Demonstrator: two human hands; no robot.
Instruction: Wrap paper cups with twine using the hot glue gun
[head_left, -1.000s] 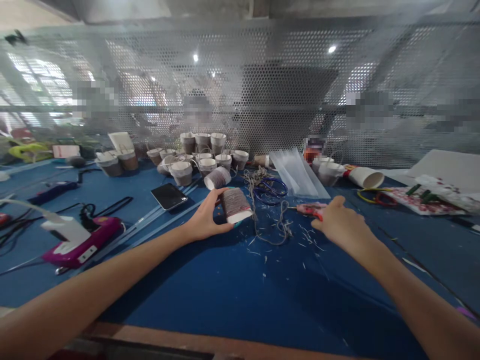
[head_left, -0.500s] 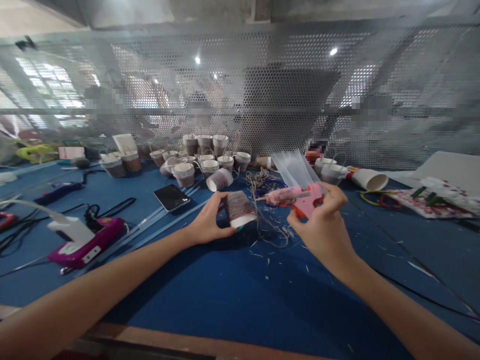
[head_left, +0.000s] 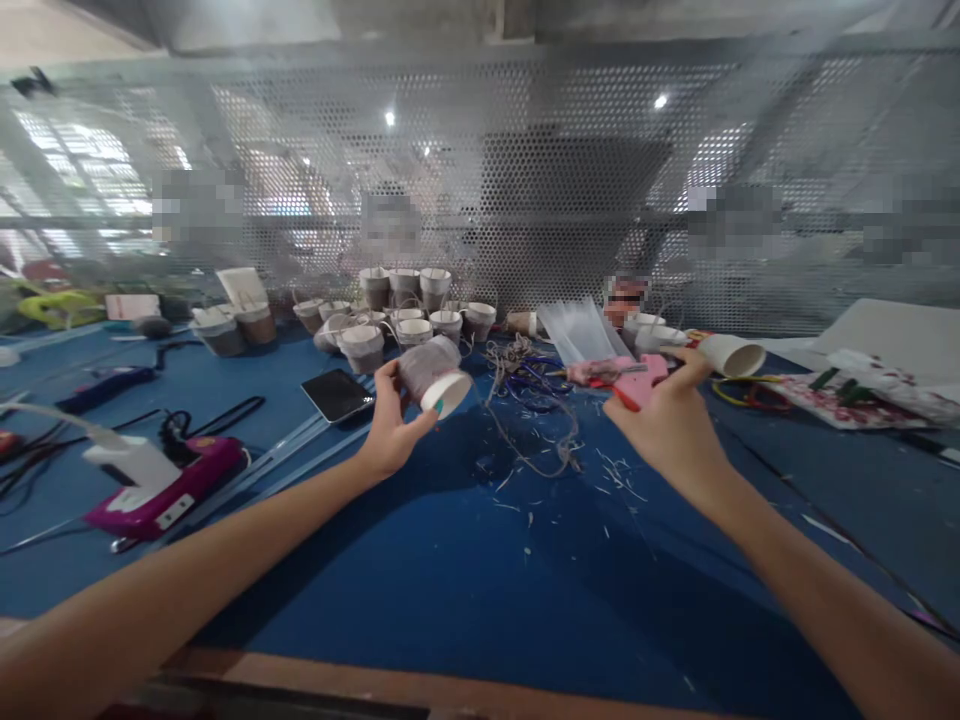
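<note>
A paper cup (head_left: 429, 366) wrapped in grey-brown twine is tilted on its side, its white rim facing toward me and to the right. My left hand (head_left: 392, 425) grips it, with the thumb at the rim. My right hand (head_left: 670, 425) is closed around the handle of a pink hot glue gun (head_left: 626, 374), whose nozzle points left and stands apart from the cup. Between the two hands, a loose tangle of grey twine (head_left: 517, 352) lies on the blue table (head_left: 465, 590).
Several twine-wrapped cups (head_left: 365, 348) stand at the back. A black phone (head_left: 337, 396) lies left of my left hand, and a purple power strip (head_left: 161, 495) with a white plug farther left. Clear plastic sticks (head_left: 581, 330) and a white cup on its side (head_left: 731, 355) lie beyond my right hand.
My left hand has moved left and up with the cup, turning its rim more toward me. The glue gun in my right hand has shifted right, away from the cup.
</note>
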